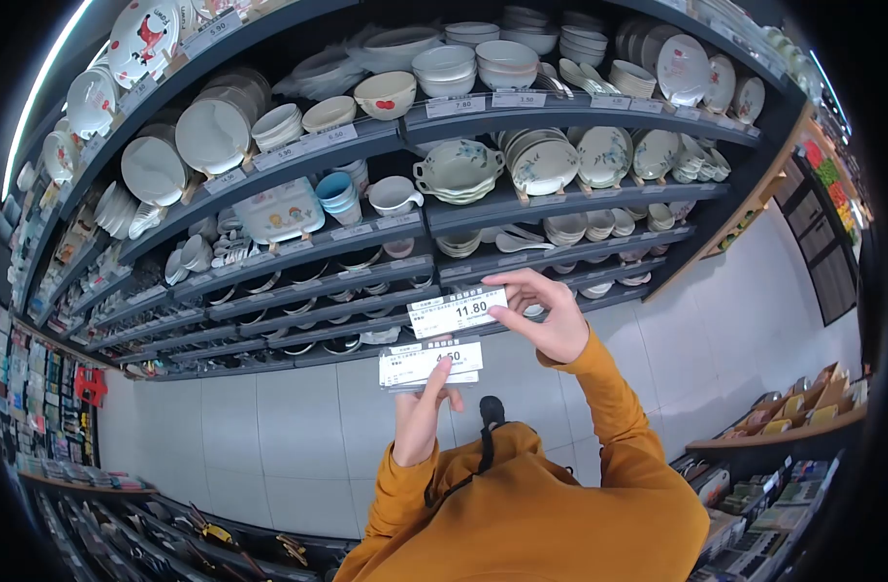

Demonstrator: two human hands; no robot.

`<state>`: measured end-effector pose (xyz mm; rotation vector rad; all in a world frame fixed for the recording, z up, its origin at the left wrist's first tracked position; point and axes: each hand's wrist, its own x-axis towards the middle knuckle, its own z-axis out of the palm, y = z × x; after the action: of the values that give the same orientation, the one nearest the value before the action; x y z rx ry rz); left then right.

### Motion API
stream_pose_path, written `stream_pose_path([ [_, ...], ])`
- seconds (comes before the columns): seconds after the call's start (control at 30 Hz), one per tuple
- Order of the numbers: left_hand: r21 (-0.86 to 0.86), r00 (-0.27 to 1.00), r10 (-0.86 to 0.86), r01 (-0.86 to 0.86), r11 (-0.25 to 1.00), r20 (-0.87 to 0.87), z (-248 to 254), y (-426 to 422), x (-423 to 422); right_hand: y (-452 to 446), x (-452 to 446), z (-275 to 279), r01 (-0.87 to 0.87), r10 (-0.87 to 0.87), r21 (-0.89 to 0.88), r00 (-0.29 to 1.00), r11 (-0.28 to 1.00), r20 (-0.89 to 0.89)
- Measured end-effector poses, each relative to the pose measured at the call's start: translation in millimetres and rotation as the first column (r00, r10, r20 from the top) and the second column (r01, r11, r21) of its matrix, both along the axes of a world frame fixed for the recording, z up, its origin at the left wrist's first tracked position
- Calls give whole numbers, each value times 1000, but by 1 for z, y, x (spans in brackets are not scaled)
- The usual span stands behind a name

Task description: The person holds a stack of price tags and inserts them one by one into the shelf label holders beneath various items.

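Note:
My right hand (551,320) pinches the right end of a white price tag (444,317) printed 11.80, thumb in front and fingers behind. Lower down, my left hand (422,417) grips a small stack of price tags (405,366), the top one reading 4.50, with the thumb laid over its face. The 11.80 tag is held just above the stack; whether their edges touch I cannot tell. Behind the tags are the lower shelves, where white spoons (522,242) and small bowls (565,229) stand.
A long dark shelf unit curves ahead, bearing plates (213,136), bowls (507,66), a cherry-marked bowl (384,95), blue cups (338,194) and handled dishes (463,170). Price labels line its shelf edges. Grey floor tiles (298,417) lie below. Another goods shelf (774,436) stands at right.

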<state>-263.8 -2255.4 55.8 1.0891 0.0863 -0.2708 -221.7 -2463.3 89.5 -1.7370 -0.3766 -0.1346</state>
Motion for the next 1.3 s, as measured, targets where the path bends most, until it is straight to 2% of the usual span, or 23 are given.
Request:
stream_pose_path([
  [0.17,-53,996,-83,81,995,-45,-19,33,-37,23,-32,-1,75,-76,68,997,995,15],
  [0.2,-54,998,-33,30,998,-59,-18,35,-45,27,-39,0,86,-87,69,996,994,15],
  [0.43,-111,994,-81,73,991,-76,-30,64,-83,46,-73,2,133,-135,80,991,988,20],
  [0.57,-151,988,-125,110,982,-91,-28,59,-94,46,-91,9,140,-142,84,990,987,12],
  [0.67,-149,985,-137,122,981,-101,-21,53,-100,39,-100,11,188,-189,23,978,982,90],
  [0.9,-101,983,-163,154,983,-87,-12,17,-105,5,-117,12,236,-240,55,967,970,82],
  [1.03,-98,972,-222,214,972,-79,-14,-15,-107,-29,-125,14,276,-275,4,956,961,98],
  [1.3,-112,962,-268,261,959,-53,-14,-126,-110,-142,-141,17,261,-263,32,959,965,107],
])
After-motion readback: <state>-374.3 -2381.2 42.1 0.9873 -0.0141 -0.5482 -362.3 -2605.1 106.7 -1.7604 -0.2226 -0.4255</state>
